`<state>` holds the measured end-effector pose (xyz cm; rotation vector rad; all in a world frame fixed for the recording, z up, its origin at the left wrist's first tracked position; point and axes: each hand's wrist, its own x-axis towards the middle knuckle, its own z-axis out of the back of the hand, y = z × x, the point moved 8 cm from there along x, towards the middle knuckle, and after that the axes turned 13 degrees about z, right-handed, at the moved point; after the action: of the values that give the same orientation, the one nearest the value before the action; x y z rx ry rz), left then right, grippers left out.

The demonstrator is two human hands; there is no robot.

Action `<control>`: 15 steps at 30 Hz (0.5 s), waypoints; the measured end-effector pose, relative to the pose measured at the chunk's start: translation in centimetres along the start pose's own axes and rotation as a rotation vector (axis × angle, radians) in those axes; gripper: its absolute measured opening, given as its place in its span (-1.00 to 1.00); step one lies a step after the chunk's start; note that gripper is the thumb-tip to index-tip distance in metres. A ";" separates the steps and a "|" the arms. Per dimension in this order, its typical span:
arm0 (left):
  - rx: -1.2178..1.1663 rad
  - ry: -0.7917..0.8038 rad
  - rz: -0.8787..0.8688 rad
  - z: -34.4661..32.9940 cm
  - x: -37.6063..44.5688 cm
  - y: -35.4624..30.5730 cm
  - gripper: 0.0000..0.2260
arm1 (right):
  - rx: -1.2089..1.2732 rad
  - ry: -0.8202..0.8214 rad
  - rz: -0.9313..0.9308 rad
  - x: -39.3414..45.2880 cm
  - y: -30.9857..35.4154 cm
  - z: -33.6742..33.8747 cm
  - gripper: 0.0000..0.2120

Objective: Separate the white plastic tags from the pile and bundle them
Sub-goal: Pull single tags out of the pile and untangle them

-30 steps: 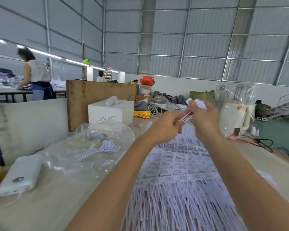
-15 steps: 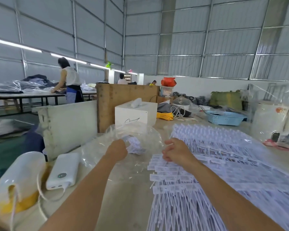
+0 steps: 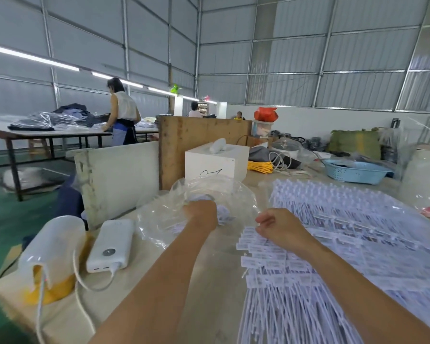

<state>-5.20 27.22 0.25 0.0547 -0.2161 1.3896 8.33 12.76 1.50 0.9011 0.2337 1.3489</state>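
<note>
Far to the left, we see a person [image 3: 121, 112] standing at a long table [image 3: 60, 135] strewn with bagged clothes. Nearer to us on our own worktable [image 3: 209, 281], a translucent white container [image 3: 51, 247] sits over something yellow, and just beside it lies a white power bank [image 3: 111, 245] with a cable [image 3: 85, 281] plugged into its near end. Next comes a crumpled clear plastic bag [image 3: 164, 214], and our left hand [image 3: 202, 213] reaches into its mouth; a small bundle of tags [image 3: 222, 214] shows just beyond the knuckles inside the bag, but the fingers are hidden, so we cannot tell whether they grip it or lie apart. Behind the bag stand a wooden board [image 3: 199, 145] and a white box [image 3: 216, 160]. Moving right, our right hand [image 3: 279, 227] rests at the near left edge of the pile of white plastic tags [image 3: 358, 244], its fingers curled and pinching at the label ends of the topmost tags. The pile spreads wide across the right half of the worktable. Beyond it sits a light blue basket [image 3: 353, 171].
</note>
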 end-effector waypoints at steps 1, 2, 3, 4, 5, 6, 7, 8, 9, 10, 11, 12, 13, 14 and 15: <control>0.012 -0.045 -0.016 1.1 -0.3 -0.6 -0.68 | 0.003 0.005 0.000 -0.1 0.1 0.0 -0.83; 0.015 -0.087 -0.035 2.3 -0.7 -1.4 -0.69 | 0.017 0.005 -0.004 -0.1 0.2 0.0 -0.84; 0.001 -0.121 -0.061 3.5 -1.3 -2.4 -0.70 | 0.047 -0.001 -0.012 -0.2 0.3 0.1 -0.85; -0.029 -0.148 -0.094 4.6 -1.9 -3.4 -0.71 | 0.098 -0.009 -0.028 -0.3 0.4 0.4 -0.85; -0.076 -0.175 -0.137 5.7 -2.6 -4.6 -0.73 | 0.164 -0.016 -0.051 -0.4 0.6 0.8 -0.85; -0.133 -0.201 -0.185 6.9 -3.4 -5.8 -0.77 | 0.223 -0.022 -0.073 -0.6 0.8 1.5 -0.85; -0.200 -0.217 -0.235 7.8 -4.2 -6.8 -0.79 | 0.263 -0.035 -0.087 -0.7 1.0 2.4 -0.87; -0.275 -0.212 -0.291 8.6 -5.1 -7.7 -0.81 | 0.280 -0.058 -0.090 -0.9 1.1 3.7 -0.89; -0.355 -0.181 -0.357 9.1 -6.0 -8.6 -0.81 | 0.281 -0.089 -0.086 -1.1 1.2 5.2 -0.90; -0.431 -0.128 -0.439 9.4 -6.9 -9.6 -0.81 | 0.266 -0.125 -0.080 -1.5 1.1 6.8 -0.91; -0.489 -0.066 -0.532 9.4 -8.0 -10.6 -0.81 | 0.244 -0.165 -0.080 -2.0 0.7 8.4 -0.91; -0.521 -0.004 -0.622 9.3 -9.1 -11.6 -0.81 | 0.214 -0.204 -0.085 -2.6 0.2 9.9 -0.92; -0.532 0.056 -0.695 9.1 -10.2 -12.6 -0.80 | 0.189 -0.240 -0.094 -3.4 -0.6 11.3 -0.94; -0.533 0.111 -0.748 8.7 -11.2 -13.5 -0.80 | 0.161 -0.272 -0.106 -4.4 -1.4 12.5 -0.94; -0.528 0.155 -0.783 8.3 -11.9 -14.4 -0.79 | 0.114 -0.297 -0.118 -5.3 -2.3 13.7 -0.94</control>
<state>5.92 11.68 7.46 -0.3720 -0.3773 0.5253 17.21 2.27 7.15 1.1522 0.1326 1.0857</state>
